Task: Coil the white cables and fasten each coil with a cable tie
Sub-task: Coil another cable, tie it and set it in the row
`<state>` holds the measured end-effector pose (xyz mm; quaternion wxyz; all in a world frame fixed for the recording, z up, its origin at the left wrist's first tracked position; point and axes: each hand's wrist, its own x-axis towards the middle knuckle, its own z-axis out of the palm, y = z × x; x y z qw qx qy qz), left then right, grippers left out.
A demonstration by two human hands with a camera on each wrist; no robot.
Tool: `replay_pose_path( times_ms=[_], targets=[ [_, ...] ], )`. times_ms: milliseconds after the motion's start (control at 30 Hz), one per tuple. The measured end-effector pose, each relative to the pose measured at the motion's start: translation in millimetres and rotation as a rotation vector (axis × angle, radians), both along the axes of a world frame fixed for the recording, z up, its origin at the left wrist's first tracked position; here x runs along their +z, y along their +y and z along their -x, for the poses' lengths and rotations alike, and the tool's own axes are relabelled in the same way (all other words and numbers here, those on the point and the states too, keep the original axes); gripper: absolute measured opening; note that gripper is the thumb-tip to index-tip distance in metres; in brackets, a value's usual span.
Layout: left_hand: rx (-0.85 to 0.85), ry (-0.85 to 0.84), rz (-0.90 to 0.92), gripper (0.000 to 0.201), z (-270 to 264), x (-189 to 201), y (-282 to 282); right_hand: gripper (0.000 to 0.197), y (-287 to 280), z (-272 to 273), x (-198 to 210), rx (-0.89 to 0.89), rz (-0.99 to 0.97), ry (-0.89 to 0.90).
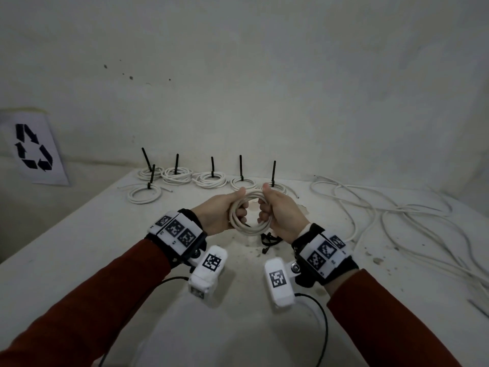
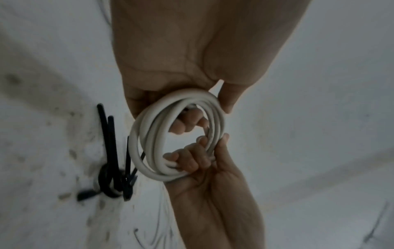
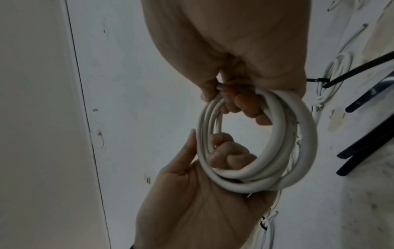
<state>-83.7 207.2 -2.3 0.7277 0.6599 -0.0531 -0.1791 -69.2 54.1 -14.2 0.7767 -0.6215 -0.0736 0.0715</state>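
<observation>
White cable, wound into a coil (image 1: 248, 213), hangs between my two hands above the middle of the tabletop (image 1: 92, 234). My left hand (image 1: 221, 211) grasps the coil's left side, its fingers (image 2: 183, 125) curled through the ring and the thumb laid over the top. My right hand (image 1: 280, 211) grasps the opposite side the same way, fingers (image 3: 241, 104) hooked through the loop. I see no tie on this coil.

Along the far edge of the tabletop I count six finished coils (image 1: 176, 175), each with a black cable tie (image 1: 176, 163) standing up from it; the one nearest the far-left corner sits a little forward of the row. Below my hands, on the tabletop, lies a small bunch of loose black ties (image 2: 110, 151). Uncoiled white cables (image 1: 383, 215) sprawl toward the right edge. A sheet with a recycling symbol (image 1: 33, 147) leans against the wall beyond the left edge.
</observation>
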Motion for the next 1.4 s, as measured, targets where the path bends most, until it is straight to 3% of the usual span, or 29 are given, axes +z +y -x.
replay_pose_path(
  times_ms=[67, 233, 367, 500, 600, 767, 1033, 1133, 1267, 1400],
  targets=[
    [0.035, 0.012, 0.03, 0.043, 1.9, -3.9, -2.1, 0.036, 1.8, -2.0, -2.0, -0.01, 0.005, 0.006],
    [0.133, -0.097, -0.108, 0.042, -0.5, -9.9, -9.2, 0.036, 3.7, -4.7, -6.4, 0.043, 0.012, 0.042],
    [0.164, -0.189, -0.282, 0.04, -2.5, -6.7, -1.7, 0.043, -5.9, -10.8, 0.4, -0.034, 0.477, -0.029],
    [0.241, -0.359, -0.693, 0.039, -5.6, -0.4, 14.9, 0.016, -33.1, -20.3, 3.2, -0.126, 0.902, -0.202],
    [0.23, -0.383, -0.873, 0.042, -7.9, 3.6, 23.5, 0.004, -47.2, -16.6, 3.7, -0.043, 1.17, -0.256],
    [0.217, -0.474, -1.063, 0.042, -13.3, 5.7, 24.2, 0.007, -42.1, -17.5, 2.5, 0.061, 1.47, -0.333],
    [0.224, -0.489, -1.165, 0.038, -7.4, 8.4, 15.6, 0.029, -27.8, -23.1, -2.4, 0.133, 1.695, -0.361],
    [0.2, -0.514, -1.214, 0.039, -8.3, 7.1, 16.1, 0.029, -21.4, -22.7, -6.1, 0.171, 1.75, -0.36],
    [0.204, -0.497, -1.195, 0.039, -10.7, 2.6, 17.2, 0.028, -25.0, -28.7, -3.2, 0.215, 1.662, -0.312],
    [0.2, -0.5, -1.185, 0.041, -17.5, -2.6, 24.1, 0.026, -40.2, -35.4, 12.7, 0.174, 1.402, -0.303]
  ],
)
